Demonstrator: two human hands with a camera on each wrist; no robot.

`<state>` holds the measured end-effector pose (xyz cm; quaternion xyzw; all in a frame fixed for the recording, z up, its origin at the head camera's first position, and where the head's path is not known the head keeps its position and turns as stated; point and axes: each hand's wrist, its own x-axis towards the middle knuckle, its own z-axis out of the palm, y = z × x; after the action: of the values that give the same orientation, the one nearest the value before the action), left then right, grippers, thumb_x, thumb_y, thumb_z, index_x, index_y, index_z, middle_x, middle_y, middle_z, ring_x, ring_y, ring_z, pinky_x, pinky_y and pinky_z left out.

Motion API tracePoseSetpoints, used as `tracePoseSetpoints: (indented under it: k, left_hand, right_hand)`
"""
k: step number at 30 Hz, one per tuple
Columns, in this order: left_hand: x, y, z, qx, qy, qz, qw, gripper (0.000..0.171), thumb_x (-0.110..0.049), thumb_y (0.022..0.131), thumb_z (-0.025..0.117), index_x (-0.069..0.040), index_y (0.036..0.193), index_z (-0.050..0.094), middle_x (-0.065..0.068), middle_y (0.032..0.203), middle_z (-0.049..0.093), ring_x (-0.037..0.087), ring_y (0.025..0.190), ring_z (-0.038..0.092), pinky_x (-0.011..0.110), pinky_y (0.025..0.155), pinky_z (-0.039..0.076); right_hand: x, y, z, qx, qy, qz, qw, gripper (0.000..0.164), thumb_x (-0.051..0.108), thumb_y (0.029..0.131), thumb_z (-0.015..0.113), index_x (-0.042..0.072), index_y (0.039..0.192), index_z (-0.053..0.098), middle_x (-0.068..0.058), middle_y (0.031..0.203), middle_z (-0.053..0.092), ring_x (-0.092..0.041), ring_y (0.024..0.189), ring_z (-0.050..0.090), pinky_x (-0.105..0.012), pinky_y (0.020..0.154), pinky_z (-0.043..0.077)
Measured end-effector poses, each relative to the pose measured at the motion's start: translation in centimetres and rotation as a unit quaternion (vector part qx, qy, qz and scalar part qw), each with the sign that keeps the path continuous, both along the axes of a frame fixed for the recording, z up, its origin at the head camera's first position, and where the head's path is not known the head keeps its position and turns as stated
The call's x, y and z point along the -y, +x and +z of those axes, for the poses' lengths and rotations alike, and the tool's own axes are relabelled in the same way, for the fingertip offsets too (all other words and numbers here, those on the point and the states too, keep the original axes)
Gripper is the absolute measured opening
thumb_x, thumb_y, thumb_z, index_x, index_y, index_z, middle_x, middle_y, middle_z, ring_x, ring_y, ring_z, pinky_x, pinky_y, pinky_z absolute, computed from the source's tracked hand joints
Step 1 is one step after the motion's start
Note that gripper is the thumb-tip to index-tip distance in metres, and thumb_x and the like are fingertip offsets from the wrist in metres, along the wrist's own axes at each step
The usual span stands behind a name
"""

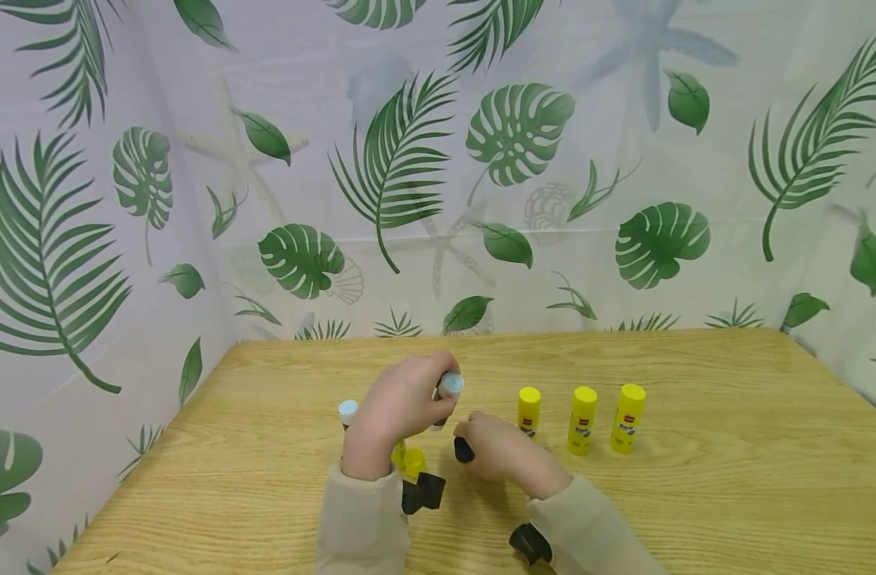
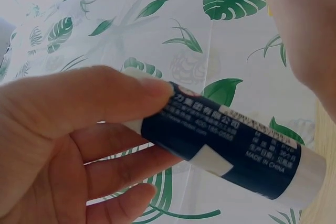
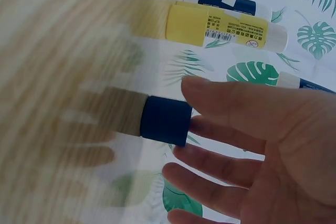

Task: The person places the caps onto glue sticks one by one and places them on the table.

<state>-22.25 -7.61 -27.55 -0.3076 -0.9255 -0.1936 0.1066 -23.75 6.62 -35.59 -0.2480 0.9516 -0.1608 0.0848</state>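
My left hand (image 1: pixel 402 395) holds a navy-and-white glue stick (image 2: pixel 220 140) above the table. The thumb lies along it near one white end, and the other white end points down toward the table. Low over the wood, my right hand (image 1: pixel 498 451) pinches a navy cap (image 3: pixel 166 120) between thumb and fingertips. The cap's lower rim meets the tabletop. In the right wrist view, a yellow glue stick (image 3: pixel 231 27) stands with its white end up, and a navy glue stick (image 3: pixel 233 4) is partly hidden behind it.
Three yellow glue sticks stand to the right: the near one (image 1: pixel 529 407), the middle one (image 1: pixel 583 419) and the far-right one (image 1: pixel 628 418). A short yellow piece (image 1: pixel 414 461) sits beside the left sleeve. Leaf-patterned cloth (image 1: pixel 509 271) rises behind the wooden table (image 1: pixel 732 479).
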Motion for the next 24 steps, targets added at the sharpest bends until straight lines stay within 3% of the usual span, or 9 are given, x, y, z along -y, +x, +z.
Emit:
tracePoseSetpoints:
  k: [7, 14, 19, 24]
  left_hand:
    - [0.0, 0.1, 0.0, 0.004, 0.0, -0.003, 1.0, 0.01, -0.009, 0.081, 0.061, -0.011, 0.09, 0.055, -0.003, 0.079, 0.056, 0.011, 0.06, 0.045, 0.024, 0.06, 0.04]
    - [-0.1, -0.1, 0.0, 0.007, 0.001, -0.008, 0.9999, 0.01, -0.01, 0.082, 0.061, -0.011, 0.09, 0.055, -0.001, 0.08, 0.057, 0.011, 0.061, 0.045, 0.024, 0.059, 0.04]
    - [0.0, -0.1, 0.0, 0.009, 0.006, -0.007, 0.9999, 0.01, -0.01, 0.082, 0.061, -0.011, 0.09, 0.055, -0.004, 0.078, 0.055, 0.011, 0.06, 0.045, 0.024, 0.06, 0.04]
    - [0.2, -0.1, 0.0, 0.005, 0.013, -0.002, 0.9999, 0.009, -0.01, 0.082, 0.06, -0.011, 0.09, 0.055, -0.004, 0.079, 0.055, 0.011, 0.06, 0.045, 0.024, 0.059, 0.04]
  right_hand:
    - [-0.2, 0.2, 0.1, 0.022, -0.02, 0.006, 1.0, 0.024, 0.002, 0.073, 0.07, 0.004, 0.094, 0.059, -0.005, 0.082, 0.055, -0.016, 0.069, 0.052, -0.031, 0.065, 0.046]
    - [-0.3, 0.4, 0.2, 0.049, -0.029, 0.017, 0.998, 0.025, -0.01, 0.071, 0.064, 0.007, 0.088, 0.056, -0.002, 0.073, 0.054, -0.014, 0.059, 0.044, -0.026, 0.055, 0.038]
    - [-0.3, 0.4, 0.4, 0.049, -0.028, 0.016, 0.998, 0.022, -0.007, 0.072, 0.065, 0.006, 0.086, 0.054, -0.002, 0.073, 0.053, -0.015, 0.06, 0.044, -0.026, 0.055, 0.039]
    - [-0.5, 0.7, 1.4, 0.02, -0.068, 0.02, 0.997, 0.019, -0.005, 0.071, 0.064, 0.006, 0.075, 0.049, -0.003, 0.062, 0.047, -0.015, 0.054, 0.04, -0.027, 0.05, 0.033]
